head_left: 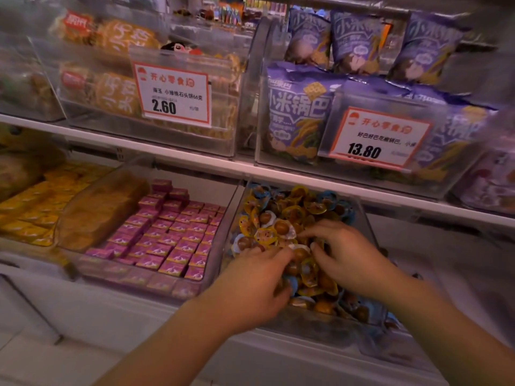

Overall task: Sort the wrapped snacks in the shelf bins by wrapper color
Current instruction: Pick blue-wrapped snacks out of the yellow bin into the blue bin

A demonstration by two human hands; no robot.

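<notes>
A clear plastic bin (365, 215) on the lower shelf holds a heap of small round wrapped snacks (289, 215) with yellow, blue and white rims around brown centres. Both my hands are inside this bin, on top of the heap. My left hand (256, 280) lies palm down with its fingers curled into the snacks at the front. My right hand (342, 252) is spread over the middle of the heap, fingertips touching wrappers. Whether either hand actually holds a snack is hidden by the fingers and motion blur.
Left of it, a bin of pink boxed snacks (172, 235), then yellow wrapped ones (36, 213). The upper shelf (172, 157) carries bins of orange packs (111, 87) and purple bags (301, 112), with price tags (172, 96) in front.
</notes>
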